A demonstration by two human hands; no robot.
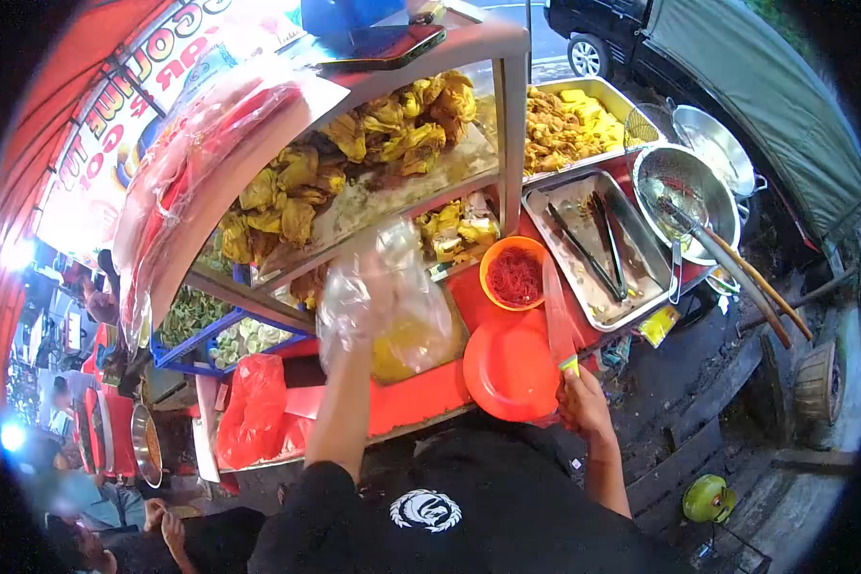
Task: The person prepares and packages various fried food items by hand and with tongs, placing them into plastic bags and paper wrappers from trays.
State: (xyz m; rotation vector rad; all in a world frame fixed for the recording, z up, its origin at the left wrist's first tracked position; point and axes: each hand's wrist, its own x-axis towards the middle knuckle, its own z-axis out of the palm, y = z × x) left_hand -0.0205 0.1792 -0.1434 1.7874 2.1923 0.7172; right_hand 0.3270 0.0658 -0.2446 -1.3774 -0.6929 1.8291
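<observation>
My right hand (585,404) is wrapped round the yellow-green handle of a knife (558,311), its blade pointing up past the red plate (507,368). My left hand (364,292) reaches toward the display case and is blurred. A clear plastic bag (421,311) surrounds it, so its fingers cannot be made out, nor whether the bag is gripped or worn. Under the bag lies a yellow-stained cutting board (413,356). Beside the plate stands an orange bowl (489,270) with red shreds in it. Yellow cooked chicken pieces (421,129) are piled behind the glass.
Black tongs (607,244) lie in a metal tray (641,306) at the right. Beyond it are a deep strainer (652,163) and a tray of fried pieces (569,120). A red plastic bag (256,407) sits at the left. Another person's hands (165,524) show at lower left.
</observation>
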